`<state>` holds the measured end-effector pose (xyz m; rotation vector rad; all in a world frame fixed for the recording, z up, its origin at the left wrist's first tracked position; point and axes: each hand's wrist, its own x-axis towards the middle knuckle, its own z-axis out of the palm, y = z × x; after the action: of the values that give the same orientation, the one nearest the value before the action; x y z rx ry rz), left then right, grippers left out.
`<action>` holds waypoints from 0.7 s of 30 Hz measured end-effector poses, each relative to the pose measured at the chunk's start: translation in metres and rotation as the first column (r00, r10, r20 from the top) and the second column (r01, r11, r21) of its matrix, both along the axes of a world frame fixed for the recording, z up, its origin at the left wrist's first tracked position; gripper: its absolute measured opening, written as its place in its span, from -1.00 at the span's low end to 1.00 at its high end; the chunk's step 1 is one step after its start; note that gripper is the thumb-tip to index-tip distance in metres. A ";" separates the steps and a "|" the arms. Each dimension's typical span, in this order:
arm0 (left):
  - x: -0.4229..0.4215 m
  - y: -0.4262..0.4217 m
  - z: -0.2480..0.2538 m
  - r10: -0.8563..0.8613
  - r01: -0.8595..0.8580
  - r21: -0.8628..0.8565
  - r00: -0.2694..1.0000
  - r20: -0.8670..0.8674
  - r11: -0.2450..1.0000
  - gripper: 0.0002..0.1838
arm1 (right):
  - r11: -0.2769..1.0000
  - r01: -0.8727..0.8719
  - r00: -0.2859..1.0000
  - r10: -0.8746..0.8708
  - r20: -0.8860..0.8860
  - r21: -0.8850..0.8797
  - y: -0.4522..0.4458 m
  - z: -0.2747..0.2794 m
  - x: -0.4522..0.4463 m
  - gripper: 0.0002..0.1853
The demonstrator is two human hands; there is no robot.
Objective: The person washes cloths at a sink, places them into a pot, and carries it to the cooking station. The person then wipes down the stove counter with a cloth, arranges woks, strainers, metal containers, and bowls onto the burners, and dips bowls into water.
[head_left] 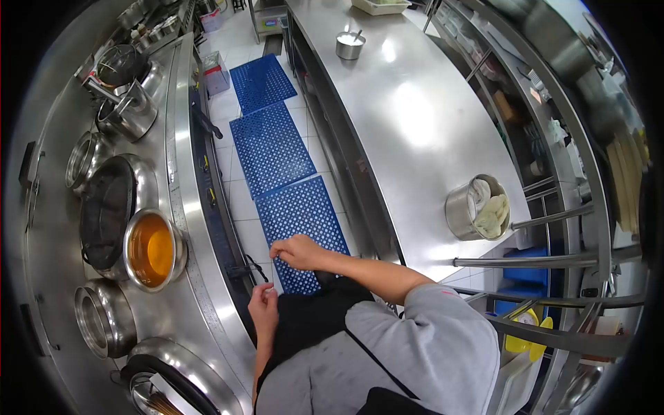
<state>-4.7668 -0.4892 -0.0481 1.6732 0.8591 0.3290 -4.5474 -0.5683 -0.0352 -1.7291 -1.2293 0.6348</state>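
My left hand (263, 308) is in front of my black apron (304, 315), beside the edge of the left counter. Its fingers are half bent and a little apart, with nothing seen in them. Above the blue mat, my right hand (297, 252) is stretched forward with its fingers curled in. Whatever those fingers may hold is hidden. The two hands are apart. A black knob or strap (254, 268) on the stove front lies between them and to the left.
On the left counter (180, 180) are a bowl of orange liquid (158, 250), a dark wok (109, 207) and metal pots. Blue mats (273, 149) line the floor. The steel table (415, 138) holds a pot with cloths (491, 211) and a small pot (349, 47).
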 end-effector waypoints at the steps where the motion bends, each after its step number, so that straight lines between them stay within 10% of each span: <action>1: 0.010 -0.001 0.009 -0.031 0.031 -0.021 1.000 0.001 0.999 -0.83 | 0.999 0.031 0.999 -0.030 -0.017 0.008 0.002 -0.006 0.006 -0.79; 5: 0.024 0.032 -0.024 -0.167 0.153 0.177 0.984 0.067 0.972 -0.76 | 0.978 0.130 0.986 -0.144 -0.082 -0.162 -0.018 -0.028 0.024 -0.78; 9: 0.026 0.082 -0.011 0.011 -0.010 -0.010 0.994 0.105 1.000 -0.68 | 0.827 0.207 0.964 -0.263 -0.035 -0.523 -0.033 -0.022 0.033 -0.52; 15: 0.002 0.157 -0.003 0.406 -0.368 -0.200 0.892 0.198 0.908 -0.67 | 0.828 0.266 0.956 -0.294 0.020 -0.493 0.008 -0.045 0.053 -0.65; 21: -0.047 0.186 0.010 0.667 -0.602 -0.333 0.734 0.126 0.726 -0.78 | 0.932 -0.071 0.971 -0.017 -0.240 -0.354 0.155 -0.051 0.074 -0.68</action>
<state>-4.8139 -0.3029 -0.0384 1.0024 1.2275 0.8347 -4.4731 -0.4137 -0.0866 -1.8666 -1.0115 1.1096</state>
